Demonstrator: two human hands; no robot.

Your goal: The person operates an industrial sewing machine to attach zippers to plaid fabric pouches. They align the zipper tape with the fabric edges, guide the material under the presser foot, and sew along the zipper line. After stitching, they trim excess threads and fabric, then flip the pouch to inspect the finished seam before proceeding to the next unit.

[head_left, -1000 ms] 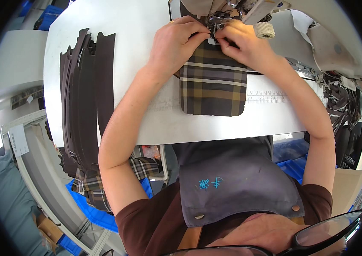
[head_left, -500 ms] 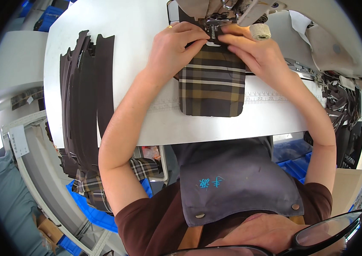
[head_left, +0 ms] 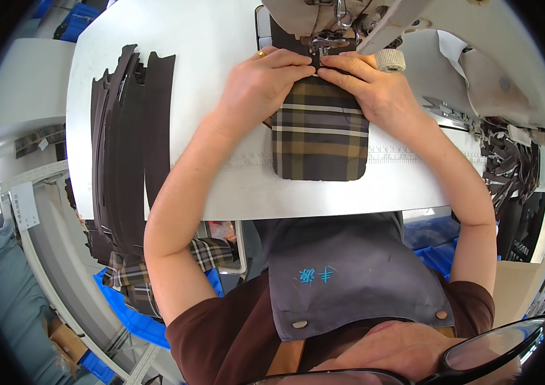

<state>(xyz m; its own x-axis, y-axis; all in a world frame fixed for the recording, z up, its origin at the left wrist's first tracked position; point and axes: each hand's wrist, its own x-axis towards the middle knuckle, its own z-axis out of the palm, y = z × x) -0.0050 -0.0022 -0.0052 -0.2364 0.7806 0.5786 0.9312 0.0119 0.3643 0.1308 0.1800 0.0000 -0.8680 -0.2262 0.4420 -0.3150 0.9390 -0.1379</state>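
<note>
A plaid fabric piece (head_left: 320, 144) in brown, black and cream, with rounded lower corners, lies flat on the white sewing table. Its upper edge meets dark material under the presser foot (head_left: 329, 42) of a sewing machine. My left hand (head_left: 261, 82) has thumb and fingertips closed together at that upper edge, left of the foot. From the other side, my right hand (head_left: 384, 93) grips the same edge with its fingers and thumb drawn in. The fingertips of both hands almost meet just below the foot and partly cover the seam area.
A stack of long dark fabric strips (head_left: 118, 154) lies on the table's left side. The machine head (head_left: 439, 25) overhangs the far right, with a cream knob (head_left: 390, 60). Dark scraps (head_left: 510, 157) heap at the right edge. A blue bin (head_left: 134, 321) stands lower left.
Both hands have come slightly nearer to me and closer together, and the plaid fabric piece has slid a little toward me. The small dark label with pale lettering seen between the fingers is now mostly hidden.
</note>
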